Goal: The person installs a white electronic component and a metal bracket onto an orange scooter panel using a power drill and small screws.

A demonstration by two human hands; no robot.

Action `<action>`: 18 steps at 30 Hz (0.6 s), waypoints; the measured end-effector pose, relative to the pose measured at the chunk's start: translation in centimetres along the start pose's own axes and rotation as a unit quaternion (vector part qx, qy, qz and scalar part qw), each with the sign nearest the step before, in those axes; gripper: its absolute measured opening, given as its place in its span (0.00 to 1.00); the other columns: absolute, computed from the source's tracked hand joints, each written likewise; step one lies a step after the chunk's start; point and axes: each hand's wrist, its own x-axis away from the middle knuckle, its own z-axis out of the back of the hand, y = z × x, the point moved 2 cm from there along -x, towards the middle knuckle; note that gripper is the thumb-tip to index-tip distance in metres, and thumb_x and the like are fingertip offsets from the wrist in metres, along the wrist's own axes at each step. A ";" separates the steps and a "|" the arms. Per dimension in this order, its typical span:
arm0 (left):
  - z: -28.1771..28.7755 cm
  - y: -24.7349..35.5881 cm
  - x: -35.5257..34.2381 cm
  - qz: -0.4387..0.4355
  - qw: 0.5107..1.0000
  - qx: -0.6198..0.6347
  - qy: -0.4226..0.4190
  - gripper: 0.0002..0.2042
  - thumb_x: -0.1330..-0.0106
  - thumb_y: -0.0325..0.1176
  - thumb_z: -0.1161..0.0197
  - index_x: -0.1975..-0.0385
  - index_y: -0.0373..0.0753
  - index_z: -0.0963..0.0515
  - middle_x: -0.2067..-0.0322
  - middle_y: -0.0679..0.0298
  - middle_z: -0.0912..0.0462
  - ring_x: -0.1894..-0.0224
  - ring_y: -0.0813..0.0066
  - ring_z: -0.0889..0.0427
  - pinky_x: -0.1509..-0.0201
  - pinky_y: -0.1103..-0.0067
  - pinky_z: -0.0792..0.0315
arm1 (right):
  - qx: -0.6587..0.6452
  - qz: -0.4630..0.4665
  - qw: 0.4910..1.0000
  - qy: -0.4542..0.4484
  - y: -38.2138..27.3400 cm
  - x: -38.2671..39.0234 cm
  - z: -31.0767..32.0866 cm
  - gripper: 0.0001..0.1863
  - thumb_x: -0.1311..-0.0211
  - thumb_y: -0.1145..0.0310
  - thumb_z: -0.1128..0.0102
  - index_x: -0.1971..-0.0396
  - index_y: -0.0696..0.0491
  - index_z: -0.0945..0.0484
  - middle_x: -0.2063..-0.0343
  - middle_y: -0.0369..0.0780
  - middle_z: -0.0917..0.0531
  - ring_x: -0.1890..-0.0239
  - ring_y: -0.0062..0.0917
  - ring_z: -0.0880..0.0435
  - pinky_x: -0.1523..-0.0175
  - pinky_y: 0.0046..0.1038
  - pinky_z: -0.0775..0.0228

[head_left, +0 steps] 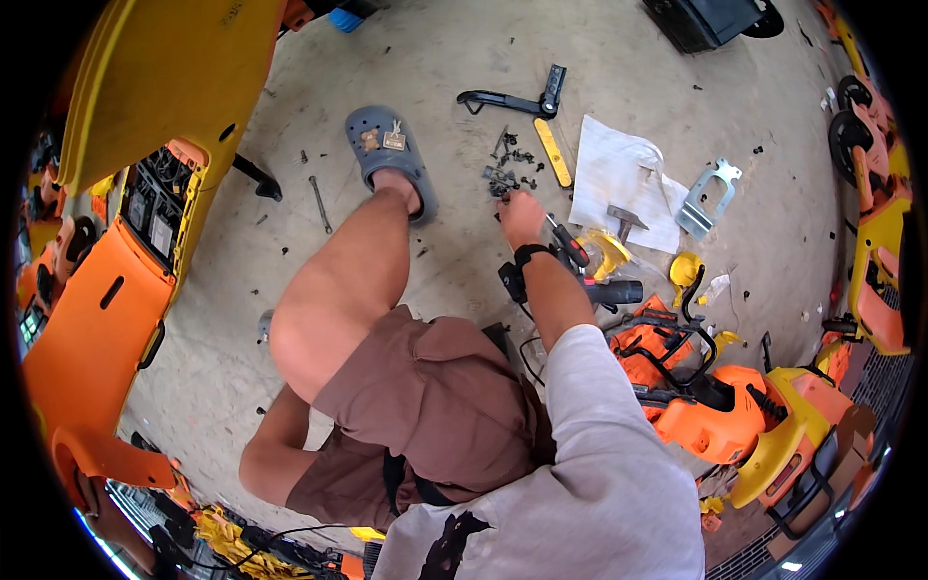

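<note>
"While the left hand is out of view, what's the right hand [522,217] doing?"
"Bunched narrow at the near edge of the dark screws [503,178]; whether it grips one, I can't tell."
"Why heaped?"
"Probably to keep them within reach."
"Pointing where?"
"Mixed ways; one long bolt's [500,142] axis slants away and slightly right, head end unclear."

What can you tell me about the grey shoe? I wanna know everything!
The grey shoe is a rubbery-looking clog with holes in its rounded toe. A brown bear-like charm and a pale tag-like charm decorate its top. Worn on a bare foot, it rests on the floor, toe pointing away from the body.
</note>
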 end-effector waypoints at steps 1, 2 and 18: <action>0.0 0.3 -0.1 -0.008 1.000 0.008 0.003 0.13 0.40 0.21 0.33 0.56 0.24 0.20 0.56 0.56 0.14 0.55 0.70 0.15 0.48 0.79 0.24 | -0.016 0.004 1.000 0.001 -0.2 -0.1 0.5 0.12 0.49 0.60 0.31 0.69 0.52 0.14 0.70 0.43 0.14 0.66 0.39 0.15 0.61 0.39 0.23; -0.2 0.7 -0.2 -0.015 1.000 0.016 0.007 0.13 0.40 0.20 0.32 0.56 0.24 0.20 0.57 0.56 0.14 0.56 0.70 0.16 0.48 0.79 0.24 | -0.031 0.008 0.999 0.003 -0.4 0.0 1.1 0.12 0.49 0.61 0.31 0.69 0.53 0.14 0.70 0.44 0.14 0.68 0.38 0.14 0.62 0.38 0.23; -0.9 19.8 -2.9 -0.294 0.948 0.020 -0.117 0.16 0.57 0.43 0.24 0.75 0.42 0.21 0.83 0.62 0.24 0.79 0.59 0.22 0.76 0.67 0.34 | -0.548 0.151 0.677 -0.467 -20.8 18.8 33.5 0.12 0.37 0.66 0.41 0.71 0.61 0.21 0.86 0.36 0.27 0.87 0.16 0.32 0.83 0.18 0.47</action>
